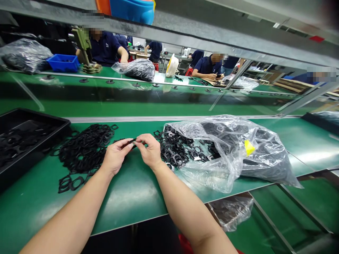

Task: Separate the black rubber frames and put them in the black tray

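A worker's left hand (115, 155) and right hand (149, 150) meet above a green table (132, 197), the fingers of both closed in a pinch on a small black part (134, 140), its shape largely hidden by the grip. The piece is held between two stocks of components: to the left, a heap of black ring-shaped frames (82, 150), with a few loose ones lying nearer the worker; to the right, a scatter of black and silvery pieces (180, 148) at the mouth of a clear plastic bag (267, 151) bulging with dark contents and marked with a yellow label (249, 147). A black bin (57, 132) holding more dark parts stands at far left, beside the heap. Across the line, a co-worker in a dark shirt (106, 47) sits near a blue tray (63, 63), one hand at another filled plastic bag (140, 70).
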Tool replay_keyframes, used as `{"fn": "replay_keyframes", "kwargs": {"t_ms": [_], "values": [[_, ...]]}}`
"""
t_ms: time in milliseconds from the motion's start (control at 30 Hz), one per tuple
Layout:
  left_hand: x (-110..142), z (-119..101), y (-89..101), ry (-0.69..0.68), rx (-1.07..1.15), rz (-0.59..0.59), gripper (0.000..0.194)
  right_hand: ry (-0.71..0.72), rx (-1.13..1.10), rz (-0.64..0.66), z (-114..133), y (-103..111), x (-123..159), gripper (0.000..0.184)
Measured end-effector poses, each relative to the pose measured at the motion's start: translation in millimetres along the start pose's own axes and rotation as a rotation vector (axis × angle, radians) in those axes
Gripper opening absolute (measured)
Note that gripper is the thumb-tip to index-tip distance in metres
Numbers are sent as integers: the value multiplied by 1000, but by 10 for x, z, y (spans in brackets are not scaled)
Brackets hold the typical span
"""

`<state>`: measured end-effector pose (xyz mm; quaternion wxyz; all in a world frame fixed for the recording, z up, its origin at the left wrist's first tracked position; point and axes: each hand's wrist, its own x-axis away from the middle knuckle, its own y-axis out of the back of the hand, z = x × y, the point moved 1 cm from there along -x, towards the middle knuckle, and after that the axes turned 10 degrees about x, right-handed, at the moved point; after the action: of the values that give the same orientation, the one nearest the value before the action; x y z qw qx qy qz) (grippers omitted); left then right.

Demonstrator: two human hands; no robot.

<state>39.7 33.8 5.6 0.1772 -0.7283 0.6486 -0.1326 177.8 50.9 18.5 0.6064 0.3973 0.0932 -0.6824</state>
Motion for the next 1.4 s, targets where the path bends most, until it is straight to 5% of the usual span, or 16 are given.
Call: {"fn": "replay_keyframes", "kwargs": {"t_ms": [500, 800, 1000, 1200, 1400], "values": [[-16, 38, 25, -98, -103, 26, 34, 57, 46, -2, -11, 12, -11, 7], [-16, 23, 50, -157, -289, 92, 29, -215, -158, 65, -30, -42, 22, 15], [-13, 27, 18, -8, -162, -7, 48, -365, -192, 74, -115, -87, 22, 18], [-24, 27, 41, -40, -176, -84, 40, 17, 49, 16, -23, -16, 17, 11], [-9, 40, 58, -95, -287, -41, 38, 113, 129, 2, -7, -2, 10, 12]]}}
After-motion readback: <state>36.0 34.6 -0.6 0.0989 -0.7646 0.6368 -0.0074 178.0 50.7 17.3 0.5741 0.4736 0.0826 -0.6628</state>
